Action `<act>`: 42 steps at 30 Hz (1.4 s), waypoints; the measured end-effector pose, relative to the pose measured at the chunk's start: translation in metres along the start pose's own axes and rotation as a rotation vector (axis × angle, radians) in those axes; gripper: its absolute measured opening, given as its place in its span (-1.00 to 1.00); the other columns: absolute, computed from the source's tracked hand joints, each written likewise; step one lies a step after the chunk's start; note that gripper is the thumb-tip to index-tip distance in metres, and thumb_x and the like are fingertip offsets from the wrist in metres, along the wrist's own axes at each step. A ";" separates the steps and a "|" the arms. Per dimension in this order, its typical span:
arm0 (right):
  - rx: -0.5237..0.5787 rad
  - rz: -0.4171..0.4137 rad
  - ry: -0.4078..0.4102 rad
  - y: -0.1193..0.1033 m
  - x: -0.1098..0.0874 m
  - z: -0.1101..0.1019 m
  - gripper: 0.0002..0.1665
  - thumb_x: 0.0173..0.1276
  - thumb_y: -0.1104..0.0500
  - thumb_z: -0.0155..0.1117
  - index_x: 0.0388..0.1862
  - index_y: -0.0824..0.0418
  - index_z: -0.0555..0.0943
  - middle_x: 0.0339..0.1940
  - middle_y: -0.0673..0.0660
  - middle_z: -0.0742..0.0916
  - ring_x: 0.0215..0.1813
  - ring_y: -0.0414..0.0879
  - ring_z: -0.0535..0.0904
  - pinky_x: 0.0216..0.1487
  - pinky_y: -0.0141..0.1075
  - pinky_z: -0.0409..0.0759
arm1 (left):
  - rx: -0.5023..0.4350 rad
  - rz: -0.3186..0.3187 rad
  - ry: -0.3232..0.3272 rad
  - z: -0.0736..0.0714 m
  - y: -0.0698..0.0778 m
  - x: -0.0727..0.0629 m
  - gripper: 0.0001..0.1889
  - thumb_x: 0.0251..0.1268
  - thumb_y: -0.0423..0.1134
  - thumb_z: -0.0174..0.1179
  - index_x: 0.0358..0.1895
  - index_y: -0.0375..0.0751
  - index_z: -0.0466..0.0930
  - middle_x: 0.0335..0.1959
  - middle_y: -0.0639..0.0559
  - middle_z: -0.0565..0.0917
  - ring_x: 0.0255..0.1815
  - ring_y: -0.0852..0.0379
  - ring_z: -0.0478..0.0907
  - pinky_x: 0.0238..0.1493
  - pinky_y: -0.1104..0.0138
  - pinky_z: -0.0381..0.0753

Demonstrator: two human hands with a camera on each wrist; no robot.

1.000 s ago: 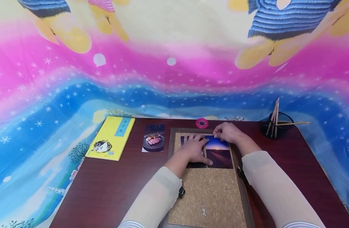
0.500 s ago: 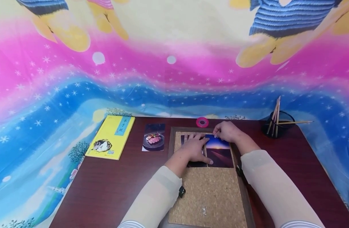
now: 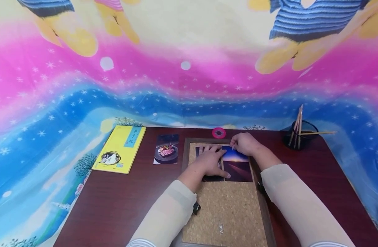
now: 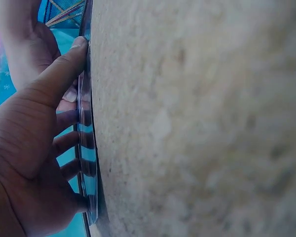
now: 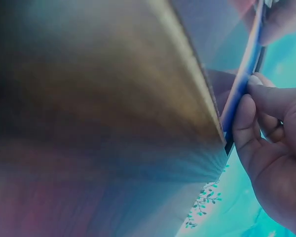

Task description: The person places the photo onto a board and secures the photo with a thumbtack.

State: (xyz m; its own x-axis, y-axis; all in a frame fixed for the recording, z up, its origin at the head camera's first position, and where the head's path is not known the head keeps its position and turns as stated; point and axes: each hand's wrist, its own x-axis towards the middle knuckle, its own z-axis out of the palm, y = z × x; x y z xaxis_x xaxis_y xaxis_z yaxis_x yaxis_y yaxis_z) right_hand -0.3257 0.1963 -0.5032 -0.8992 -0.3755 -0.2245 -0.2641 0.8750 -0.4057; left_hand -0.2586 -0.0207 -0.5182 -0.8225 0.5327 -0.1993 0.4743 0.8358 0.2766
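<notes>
In the head view my left hand (image 3: pixel 208 163) lies with fingers spread over a dark photo (image 3: pixel 208 179), most of which it hides; the thumb reaches onto the sunset photo (image 3: pixel 236 171) beside it. Both photos lie on the upper part of a framed cork board (image 3: pixel 226 209). At the sunset photo's top edge my right hand (image 3: pixel 245 143) pinches a small whitish push pin (image 3: pixel 233 148), largely hidden by the fingertips. In the left wrist view the left hand (image 4: pixel 34 148) presses on the glossy photos edge-on. Thumb and index finger of the right hand (image 5: pixel 276 143) meet at the photo's edge.
Several small whitish pins (image 3: pixel 221 229) sit low on the board. Left of it are a food photo (image 3: pixel 166 150) and a yellow book (image 3: pixel 119 150). A pink tape roll (image 3: pixel 219 133) lies behind the board; a black pencil cup (image 3: pixel 296 137) stands back right.
Both hands stay in place on the photos, with hardly any visible movement. The head view shifts very slightly.
</notes>
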 end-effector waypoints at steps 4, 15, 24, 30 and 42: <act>-0.037 -0.052 0.076 0.001 -0.005 0.002 -0.85 0.52 0.24 0.27 -0.21 0.14 0.77 -0.24 0.05 0.77 -0.16 -0.02 0.68 0.02 0.01 0.66 | 0.022 0.026 -0.003 -0.003 0.000 0.000 0.12 0.02 0.58 0.31 0.66 0.25 0.16 0.68 0.12 0.09 0.67 -0.13 -0.02 0.57 -0.26 -0.05; -0.040 -0.066 0.134 0.004 -0.018 0.008 -0.85 0.52 0.24 0.29 -0.11 0.14 0.80 -0.12 0.11 0.80 -0.03 0.05 0.70 0.06 0.05 0.64 | 0.020 0.042 -0.059 -0.007 -0.003 -0.006 0.16 0.03 0.52 0.36 0.69 0.19 0.07 0.71 -0.01 -0.01 0.69 -0.14 -0.08 0.60 -0.20 -0.08; 0.002 -0.059 0.154 0.013 -0.038 0.004 -0.81 0.53 0.21 0.29 -0.03 0.15 0.80 -0.02 0.16 0.79 0.06 0.10 0.69 0.12 0.10 0.63 | 0.045 0.053 -0.057 -0.010 -0.002 -0.009 0.17 0.02 0.52 0.37 0.69 0.18 0.08 0.72 0.00 -0.01 0.69 -0.15 -0.08 0.62 -0.18 -0.12; 0.023 -0.037 0.187 0.018 -0.048 0.007 -0.80 0.53 0.19 0.30 0.00 0.13 0.80 0.04 0.18 0.78 0.07 0.10 0.67 0.16 0.14 0.62 | 0.036 0.058 -0.048 -0.010 -0.007 -0.011 0.19 -0.01 0.53 0.37 0.69 0.16 0.09 0.71 0.00 0.00 0.70 -0.15 -0.08 0.62 -0.17 -0.15; 0.019 -0.075 0.236 0.029 -0.067 0.006 -0.82 0.51 0.17 0.34 -0.01 0.11 0.80 0.00 0.14 0.79 0.07 0.10 0.68 0.14 0.14 0.63 | -0.078 0.107 0.002 -0.008 -0.009 -0.019 0.16 0.03 0.46 0.41 0.67 0.06 0.14 0.70 -0.03 0.05 0.72 -0.04 -0.14 0.65 -0.07 -0.15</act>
State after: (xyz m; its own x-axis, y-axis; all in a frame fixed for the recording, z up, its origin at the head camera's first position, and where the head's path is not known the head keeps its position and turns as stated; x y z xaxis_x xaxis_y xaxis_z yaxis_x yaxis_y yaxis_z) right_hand -0.2706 0.2448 -0.5048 -0.9345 -0.3555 0.0187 -0.3284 0.8406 -0.4308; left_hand -0.2495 -0.0395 -0.5096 -0.7692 0.6177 -0.1634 0.5332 0.7615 0.3686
